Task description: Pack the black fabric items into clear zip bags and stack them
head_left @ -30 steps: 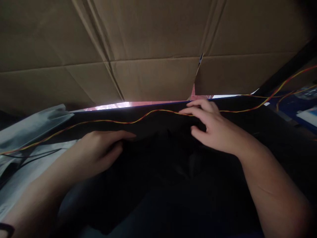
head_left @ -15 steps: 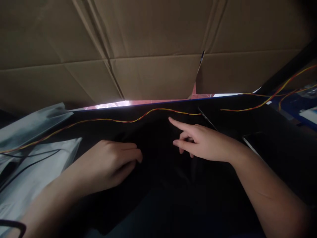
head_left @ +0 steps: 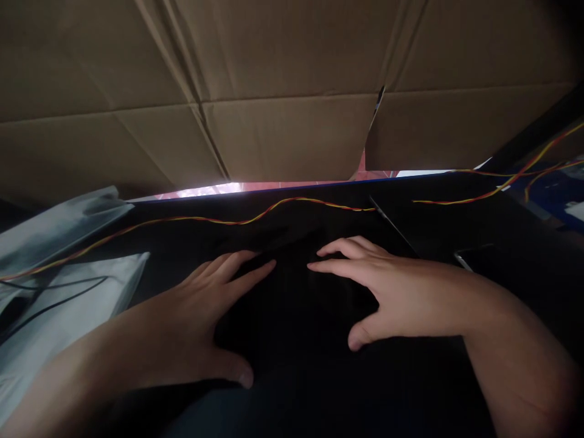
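My left hand (head_left: pixel 205 316) is spread over the black surface (head_left: pixel 292 389), with its thumb well apart from the fingers and nothing held. Facing it from the right, my right hand (head_left: pixel 374 286) also has its fingers and thumb apart and holds nothing. A dark gap lies between the two sets of fingertips. Beyond both hands runs a twisted red and yellow wire (head_left: pixel 237 223). Whether the palms touch the dark surface is hard to tell.
Brown cardboard (head_left: pixel 283 140) stands across the back. Plastic bags (head_left: pixel 59 228) and a thin black cable lie at the left. A thin dark-edged object (head_left: pixel 395 225) and a phone-like object (head_left: pixel 463 260) are at the right, near more twisted wire (head_left: pixel 479 196).
My left hand has opened from a curled shape, its thumb swinging toward me. My right hand has gone from pointing one finger to spread fingers, with its thumb moved nearer to me.
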